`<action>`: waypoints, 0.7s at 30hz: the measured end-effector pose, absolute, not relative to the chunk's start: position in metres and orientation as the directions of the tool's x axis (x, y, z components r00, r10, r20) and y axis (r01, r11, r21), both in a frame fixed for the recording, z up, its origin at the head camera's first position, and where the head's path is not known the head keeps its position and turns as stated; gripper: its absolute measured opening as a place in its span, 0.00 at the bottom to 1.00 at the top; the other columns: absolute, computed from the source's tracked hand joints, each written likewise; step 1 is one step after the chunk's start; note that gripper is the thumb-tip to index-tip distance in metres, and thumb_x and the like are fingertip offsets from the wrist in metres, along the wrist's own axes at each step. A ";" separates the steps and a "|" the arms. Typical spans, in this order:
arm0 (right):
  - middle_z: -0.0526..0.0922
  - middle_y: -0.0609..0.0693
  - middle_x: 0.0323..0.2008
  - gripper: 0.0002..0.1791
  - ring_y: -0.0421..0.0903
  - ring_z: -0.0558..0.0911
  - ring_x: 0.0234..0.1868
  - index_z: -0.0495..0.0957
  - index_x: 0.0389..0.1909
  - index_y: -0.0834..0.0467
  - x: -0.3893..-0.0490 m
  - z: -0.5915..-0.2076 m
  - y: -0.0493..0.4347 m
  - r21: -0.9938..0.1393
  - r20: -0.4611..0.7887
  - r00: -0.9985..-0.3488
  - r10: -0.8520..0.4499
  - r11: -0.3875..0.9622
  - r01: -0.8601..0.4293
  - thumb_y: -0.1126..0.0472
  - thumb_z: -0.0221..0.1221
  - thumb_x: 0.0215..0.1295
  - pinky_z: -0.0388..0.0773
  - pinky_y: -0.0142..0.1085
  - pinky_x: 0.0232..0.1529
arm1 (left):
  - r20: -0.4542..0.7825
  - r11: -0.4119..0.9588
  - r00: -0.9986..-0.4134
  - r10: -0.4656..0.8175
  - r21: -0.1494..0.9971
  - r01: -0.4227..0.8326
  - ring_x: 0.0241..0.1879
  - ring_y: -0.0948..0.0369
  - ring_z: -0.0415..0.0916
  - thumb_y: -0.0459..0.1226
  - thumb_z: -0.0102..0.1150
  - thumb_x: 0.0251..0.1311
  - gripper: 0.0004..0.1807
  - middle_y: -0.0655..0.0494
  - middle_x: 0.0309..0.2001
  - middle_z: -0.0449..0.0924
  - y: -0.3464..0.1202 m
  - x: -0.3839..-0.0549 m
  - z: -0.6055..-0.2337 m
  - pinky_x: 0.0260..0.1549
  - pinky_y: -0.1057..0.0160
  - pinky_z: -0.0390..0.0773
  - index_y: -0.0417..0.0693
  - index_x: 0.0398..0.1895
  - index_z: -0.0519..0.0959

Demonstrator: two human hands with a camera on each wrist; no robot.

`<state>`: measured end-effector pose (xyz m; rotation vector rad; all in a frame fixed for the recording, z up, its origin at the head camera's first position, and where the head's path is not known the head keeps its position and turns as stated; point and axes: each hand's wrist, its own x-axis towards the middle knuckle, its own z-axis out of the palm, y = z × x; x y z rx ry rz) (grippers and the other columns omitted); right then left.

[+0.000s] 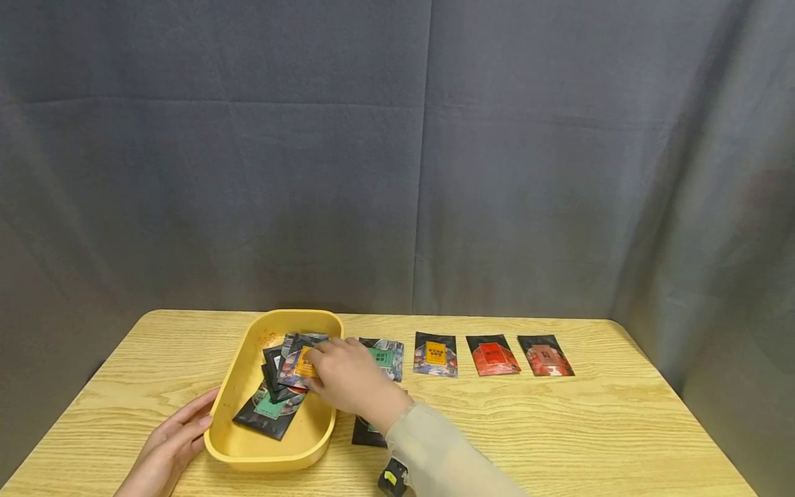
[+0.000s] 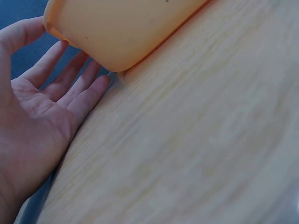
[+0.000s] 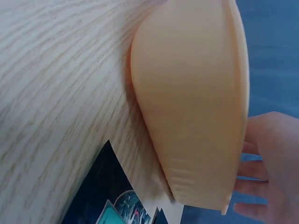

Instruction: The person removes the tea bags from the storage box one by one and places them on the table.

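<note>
A yellow plastic bin (image 1: 273,459) stands at the left of the table, holding several dark foil packets. Against its near left side rests my left hand (image 1: 177,438); in the left wrist view its extended fingers (image 2: 79,84) touch the outer wall, with the thumb at the rim. My right hand (image 1: 350,373) reaches over the bin's right rim and pinches the right edge of an orange-labelled packet (image 1: 295,369) on top of the pile. Beneath that lies a green-labelled packet (image 1: 263,414). The bin wall (image 3: 191,93) hides part of the right fingers in the right wrist view.
Right of the bin, a row holds a green-labelled packet (image 1: 385,355), an orange-labelled one (image 1: 436,366), a red one (image 1: 493,355) and a brownish-red one (image 1: 546,355). Another dark packet (image 1: 366,435) lies nearer, partly under my right forearm. A grey curtain (image 1: 397,172) hangs behind.
</note>
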<state>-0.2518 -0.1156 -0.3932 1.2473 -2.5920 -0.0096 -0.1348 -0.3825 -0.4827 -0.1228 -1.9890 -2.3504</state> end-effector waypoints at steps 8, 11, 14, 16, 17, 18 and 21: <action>0.81 0.41 0.54 0.27 0.42 0.77 0.57 0.78 0.60 0.48 -0.253 -0.396 -0.137 0.210 0.134 -0.609 -0.782 0.623 -0.753 0.40 0.61 0.66 0.71 0.37 0.62 | 0.067 -0.167 -0.998 -0.019 0.984 0.069 0.55 0.74 0.73 0.32 0.43 0.76 0.20 0.75 0.56 0.76 -0.382 -0.135 -0.483 0.48 0.70 0.78 0.66 0.58 0.77; 0.80 0.41 0.53 0.29 0.41 0.76 0.56 0.77 0.61 0.47 -0.253 -0.398 -0.145 0.233 0.085 -0.646 -0.759 0.645 -0.727 0.38 0.62 0.64 0.69 0.37 0.63 | 0.086 -0.177 -0.996 -0.008 0.980 0.086 0.55 0.73 0.74 0.31 0.43 0.76 0.21 0.74 0.57 0.76 -0.381 -0.134 -0.484 0.48 0.70 0.78 0.65 0.59 0.77; 0.79 0.42 0.55 0.31 0.41 0.75 0.59 0.76 0.62 0.47 -0.254 -0.400 -0.152 0.261 0.033 -0.688 -0.725 0.671 -0.694 0.36 0.62 0.63 0.66 0.39 0.65 | 0.081 -0.172 -0.997 -0.012 0.982 0.082 0.55 0.73 0.74 0.31 0.43 0.76 0.21 0.74 0.57 0.76 -0.381 -0.134 -0.485 0.48 0.70 0.78 0.64 0.60 0.77; 0.78 0.42 0.55 0.32 0.42 0.74 0.59 0.75 0.62 0.46 -0.255 -0.402 -0.155 0.276 0.017 -0.708 -0.706 0.684 -0.675 0.36 0.63 0.62 0.65 0.40 0.66 | 0.060 -0.162 -0.998 -0.026 0.985 0.063 0.55 0.74 0.74 0.32 0.44 0.76 0.20 0.75 0.56 0.76 -0.382 -0.136 -0.485 0.48 0.70 0.78 0.65 0.59 0.77; 0.78 0.42 0.55 0.32 0.42 0.74 0.59 0.75 0.63 0.46 -0.255 -0.403 -0.156 0.285 0.015 -0.714 -0.700 0.687 -0.668 0.35 0.63 0.61 0.65 0.40 0.66 | 0.059 -0.157 -0.998 -0.030 0.986 0.063 0.55 0.74 0.74 0.32 0.44 0.76 0.20 0.75 0.56 0.76 -0.382 -0.136 -0.485 0.48 0.70 0.78 0.65 0.59 0.77; 0.78 0.42 0.56 0.33 0.43 0.74 0.59 0.75 0.63 0.46 -0.255 -0.403 -0.157 0.297 0.009 -0.719 -0.695 0.688 -0.662 0.35 0.63 0.61 0.64 0.41 0.67 | 0.061 -0.156 -0.998 -0.033 0.986 0.065 0.55 0.74 0.74 0.32 0.44 0.76 0.20 0.75 0.56 0.76 -0.382 -0.137 -0.486 0.48 0.70 0.78 0.65 0.59 0.77; 0.79 0.42 0.55 0.33 0.42 0.74 0.58 0.74 0.63 0.45 -0.254 -0.403 -0.158 0.330 -0.003 -0.728 -0.686 0.686 -0.648 0.35 0.63 0.60 0.64 0.42 0.66 | 0.090 -0.162 -0.996 -0.021 0.982 0.092 0.55 0.73 0.74 0.31 0.43 0.76 0.21 0.74 0.57 0.77 -0.381 -0.137 -0.486 0.48 0.70 0.78 0.64 0.59 0.77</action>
